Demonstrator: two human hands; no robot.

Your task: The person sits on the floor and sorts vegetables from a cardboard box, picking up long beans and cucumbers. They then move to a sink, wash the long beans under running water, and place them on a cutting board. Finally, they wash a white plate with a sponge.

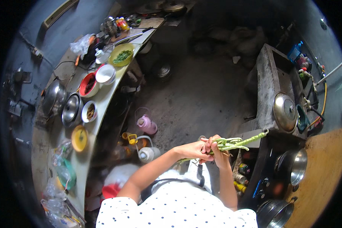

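A bunch of long green beans (230, 144) is held in front of my body, above the floor. My left hand (194, 151) comes across from the left and closes around the near part of the bunch, with thin bean ends showing beneath it. Against it lies my right hand (216, 149), its fingers wrapped over the beans. The pods stick out to the right past my right hand, one reaching further than the others. The fingers overlap, so part of the bunch is hidden.
On the left, a long counter (114, 85) carries a yellow bowl of chopped greens (122, 57), several other bowls and lidded pots. A pink thermos (147, 124) and a pale jug (148, 154) stand on the floor. At right are a concrete sink (263, 85), a metal lid (285, 111) and steel pots (298, 166).
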